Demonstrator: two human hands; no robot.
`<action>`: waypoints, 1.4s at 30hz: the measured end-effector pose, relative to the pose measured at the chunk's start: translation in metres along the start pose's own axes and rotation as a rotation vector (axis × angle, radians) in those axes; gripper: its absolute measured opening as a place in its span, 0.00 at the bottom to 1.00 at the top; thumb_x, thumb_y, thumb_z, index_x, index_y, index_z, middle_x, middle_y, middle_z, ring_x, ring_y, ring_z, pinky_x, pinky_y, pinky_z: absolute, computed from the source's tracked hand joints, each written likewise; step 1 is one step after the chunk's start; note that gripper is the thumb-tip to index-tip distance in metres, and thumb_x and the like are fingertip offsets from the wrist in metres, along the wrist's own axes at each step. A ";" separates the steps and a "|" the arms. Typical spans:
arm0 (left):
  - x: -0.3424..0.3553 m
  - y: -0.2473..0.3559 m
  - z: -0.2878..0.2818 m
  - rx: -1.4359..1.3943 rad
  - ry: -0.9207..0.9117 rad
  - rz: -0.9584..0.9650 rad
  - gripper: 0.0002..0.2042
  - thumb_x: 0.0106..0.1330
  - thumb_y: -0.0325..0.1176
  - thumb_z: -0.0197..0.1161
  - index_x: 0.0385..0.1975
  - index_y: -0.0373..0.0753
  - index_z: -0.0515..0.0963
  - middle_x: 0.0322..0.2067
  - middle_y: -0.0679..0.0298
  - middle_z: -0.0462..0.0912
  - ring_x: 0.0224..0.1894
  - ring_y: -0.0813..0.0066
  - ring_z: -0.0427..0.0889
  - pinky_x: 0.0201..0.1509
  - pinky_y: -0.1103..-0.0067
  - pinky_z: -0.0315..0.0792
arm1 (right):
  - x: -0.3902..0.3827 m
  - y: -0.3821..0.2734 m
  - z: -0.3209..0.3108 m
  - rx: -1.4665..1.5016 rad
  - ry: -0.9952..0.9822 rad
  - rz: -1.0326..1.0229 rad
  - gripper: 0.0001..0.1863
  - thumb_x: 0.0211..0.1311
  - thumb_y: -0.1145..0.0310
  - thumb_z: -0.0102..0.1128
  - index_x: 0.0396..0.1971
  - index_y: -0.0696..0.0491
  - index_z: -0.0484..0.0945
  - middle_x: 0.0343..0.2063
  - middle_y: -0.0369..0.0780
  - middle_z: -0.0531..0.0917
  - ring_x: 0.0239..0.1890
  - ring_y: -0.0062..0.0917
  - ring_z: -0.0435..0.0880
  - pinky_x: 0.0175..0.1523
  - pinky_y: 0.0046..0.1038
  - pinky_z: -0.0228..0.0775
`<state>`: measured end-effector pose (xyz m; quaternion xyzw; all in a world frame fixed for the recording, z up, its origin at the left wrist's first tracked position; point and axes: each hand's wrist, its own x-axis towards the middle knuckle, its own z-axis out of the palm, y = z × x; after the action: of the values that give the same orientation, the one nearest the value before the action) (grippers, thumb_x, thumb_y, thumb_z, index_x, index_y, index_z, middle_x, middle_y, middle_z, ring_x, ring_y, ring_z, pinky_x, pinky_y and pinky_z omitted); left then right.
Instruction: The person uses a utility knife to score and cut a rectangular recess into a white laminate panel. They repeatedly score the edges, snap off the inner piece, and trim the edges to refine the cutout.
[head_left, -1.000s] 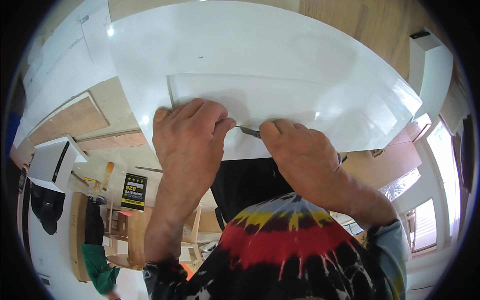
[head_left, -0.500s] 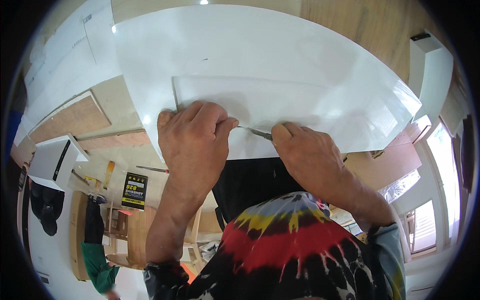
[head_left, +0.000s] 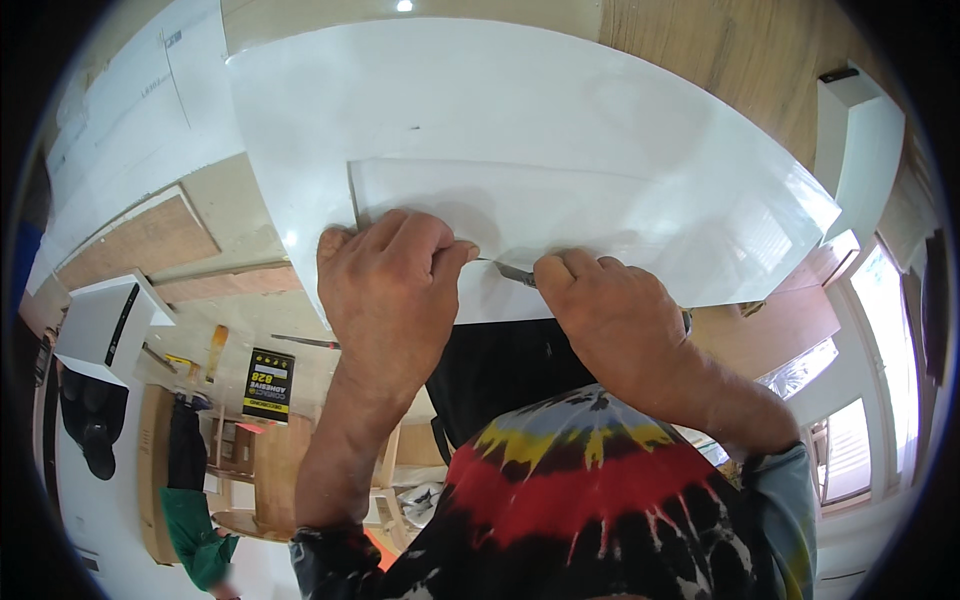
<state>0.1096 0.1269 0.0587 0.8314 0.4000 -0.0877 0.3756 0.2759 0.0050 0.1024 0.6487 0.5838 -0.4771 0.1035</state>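
A large glossy white sheet (head_left: 480, 90) with a curved far edge lies before me. On it rests a flat white rectangular piece (head_left: 530, 195), its far edge and left side showing as thin lines. My left hand (head_left: 390, 280) bears down on the left part of this piece, fingers curled and thumb pointing right. My right hand (head_left: 615, 315) is closed round a utility knife (head_left: 518, 274). The blade points left towards my left thumb, just short of it, low over the near part of the piece. My right fingers hide the handle.
Left of the sheet lie a wooden board (head_left: 145, 240), a black and yellow adhesive box (head_left: 268, 385) and a thin dark tool (head_left: 303, 341). A white box-shaped piece (head_left: 105, 320) stands farther left. A person in a green sleeve (head_left: 195, 535) is at lower left. A white panel (head_left: 860, 150) stands right.
My right hand has shifted slightly left with the knife, whose blade now slants a little more steeply. My left hand stays in place on the rectangular piece. The whole view has dropped slightly.
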 end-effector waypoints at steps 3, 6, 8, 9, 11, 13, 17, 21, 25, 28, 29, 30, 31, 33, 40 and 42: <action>0.000 0.000 0.000 0.034 -0.007 0.015 0.12 0.51 0.30 0.79 0.21 0.42 0.78 0.21 0.70 0.81 0.24 0.71 0.79 0.41 0.71 0.62 | 0.001 0.001 0.003 -0.024 0.041 -0.020 0.09 0.58 0.72 0.62 0.37 0.53 0.74 0.30 0.39 0.81 0.33 0.31 0.88 0.33 0.28 0.82; -0.001 0.000 0.002 0.014 0.014 0.024 0.11 0.51 0.30 0.79 0.21 0.42 0.78 0.21 0.70 0.81 0.24 0.71 0.80 0.41 0.71 0.62 | 0.002 -0.001 0.004 -0.045 -0.025 0.014 0.09 0.58 0.72 0.63 0.37 0.53 0.74 0.30 0.39 0.81 0.33 0.30 0.88 0.33 0.28 0.82; -0.001 0.000 0.003 -0.006 0.022 0.017 0.12 0.52 0.32 0.77 0.20 0.43 0.77 0.20 0.68 0.80 0.23 0.66 0.78 0.41 0.69 0.62 | 0.003 -0.002 0.005 -0.033 0.006 0.003 0.09 0.58 0.72 0.63 0.37 0.53 0.74 0.31 0.39 0.82 0.34 0.30 0.88 0.32 0.27 0.82; -0.001 0.000 0.003 -0.017 0.026 0.013 0.12 0.53 0.33 0.77 0.20 0.44 0.76 0.20 0.67 0.79 0.23 0.64 0.78 0.41 0.68 0.62 | 0.004 -0.002 0.006 -0.027 0.021 -0.002 0.09 0.58 0.72 0.63 0.37 0.53 0.74 0.31 0.39 0.82 0.34 0.30 0.88 0.32 0.27 0.82; -0.001 0.000 0.002 0.008 0.009 0.017 0.11 0.52 0.31 0.78 0.21 0.43 0.78 0.21 0.69 0.81 0.24 0.69 0.79 0.41 0.70 0.62 | 0.005 -0.004 0.004 -0.044 -0.026 0.026 0.09 0.58 0.72 0.63 0.37 0.53 0.74 0.31 0.39 0.82 0.35 0.30 0.88 0.32 0.28 0.82; 0.000 0.001 0.001 0.018 0.003 0.015 0.11 0.51 0.30 0.79 0.21 0.42 0.78 0.21 0.70 0.82 0.24 0.71 0.80 0.41 0.71 0.62 | 0.005 -0.001 0.004 -0.020 -0.015 0.007 0.09 0.57 0.72 0.63 0.37 0.54 0.74 0.31 0.40 0.82 0.36 0.31 0.88 0.33 0.29 0.82; 0.001 0.002 -0.001 0.013 0.000 -0.008 0.11 0.52 0.30 0.79 0.21 0.42 0.78 0.21 0.69 0.82 0.24 0.71 0.80 0.42 0.70 0.62 | 0.001 0.017 0.012 0.120 0.074 -0.063 0.10 0.57 0.73 0.62 0.38 0.54 0.74 0.33 0.41 0.83 0.37 0.32 0.88 0.36 0.32 0.83; 0.001 0.002 -0.001 0.032 -0.033 -0.008 0.11 0.52 0.30 0.79 0.21 0.42 0.78 0.20 0.69 0.82 0.24 0.70 0.81 0.42 0.70 0.63 | -0.003 0.015 0.010 0.140 0.025 -0.008 0.10 0.58 0.73 0.61 0.38 0.54 0.73 0.35 0.41 0.83 0.40 0.32 0.88 0.39 0.34 0.83; 0.001 0.001 -0.002 0.000 -0.005 -0.009 0.11 0.52 0.30 0.79 0.21 0.42 0.78 0.21 0.69 0.82 0.24 0.70 0.81 0.42 0.70 0.63 | -0.002 0.011 0.006 0.019 0.020 -0.033 0.09 0.58 0.72 0.62 0.38 0.54 0.73 0.34 0.40 0.82 0.39 0.32 0.88 0.38 0.32 0.83; 0.001 0.002 -0.002 0.005 -0.011 -0.010 0.11 0.52 0.30 0.78 0.21 0.42 0.78 0.21 0.69 0.82 0.24 0.70 0.80 0.42 0.71 0.63 | -0.002 0.011 0.006 0.003 0.030 -0.038 0.09 0.58 0.72 0.62 0.37 0.53 0.73 0.32 0.39 0.82 0.38 0.31 0.88 0.37 0.30 0.82; 0.001 0.002 -0.002 0.006 -0.008 -0.006 0.11 0.51 0.30 0.79 0.21 0.42 0.78 0.21 0.69 0.82 0.24 0.70 0.80 0.42 0.71 0.63 | -0.003 0.008 0.005 -0.008 0.034 -0.030 0.09 0.58 0.71 0.62 0.37 0.53 0.73 0.32 0.39 0.82 0.37 0.31 0.88 0.36 0.29 0.82; 0.001 0.002 -0.002 0.007 -0.006 -0.002 0.11 0.51 0.30 0.79 0.21 0.42 0.78 0.21 0.69 0.82 0.24 0.70 0.80 0.42 0.71 0.63 | -0.003 0.007 0.005 -0.020 0.038 -0.022 0.09 0.58 0.71 0.62 0.37 0.53 0.73 0.31 0.38 0.82 0.37 0.30 0.88 0.36 0.29 0.82; 0.001 0.001 -0.001 -0.007 0.005 -0.001 0.11 0.51 0.30 0.78 0.21 0.42 0.78 0.20 0.69 0.81 0.24 0.68 0.79 0.42 0.70 0.63 | -0.003 0.007 0.004 -0.030 0.026 -0.026 0.09 0.58 0.71 0.62 0.37 0.53 0.73 0.31 0.39 0.82 0.36 0.30 0.88 0.36 0.29 0.82; 0.000 0.000 0.002 -0.034 0.028 0.001 0.11 0.52 0.32 0.77 0.21 0.43 0.77 0.20 0.68 0.79 0.23 0.65 0.78 0.42 0.68 0.63 | -0.002 0.007 0.003 -0.051 0.002 -0.033 0.08 0.59 0.71 0.62 0.36 0.53 0.73 0.31 0.39 0.82 0.35 0.29 0.88 0.35 0.29 0.82; -0.001 -0.001 0.003 0.006 0.023 0.020 0.11 0.51 0.29 0.78 0.20 0.43 0.78 0.20 0.70 0.81 0.24 0.71 0.79 0.41 0.70 0.61 | 0.000 0.007 0.002 -0.053 0.009 -0.044 0.09 0.58 0.71 0.63 0.36 0.53 0.73 0.31 0.39 0.82 0.33 0.31 0.88 0.34 0.30 0.82; -0.001 -0.002 0.003 0.028 0.026 0.049 0.11 0.52 0.29 0.78 0.20 0.43 0.78 0.20 0.70 0.81 0.24 0.71 0.79 0.40 0.70 0.61 | 0.002 0.005 0.000 -0.055 -0.020 -0.027 0.09 0.58 0.71 0.63 0.36 0.53 0.73 0.31 0.40 0.82 0.33 0.31 0.88 0.35 0.30 0.82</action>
<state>0.1084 0.1250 0.0563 0.8471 0.3833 -0.0731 0.3609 0.2800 0.0042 0.0987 0.6330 0.6041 -0.4688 0.1206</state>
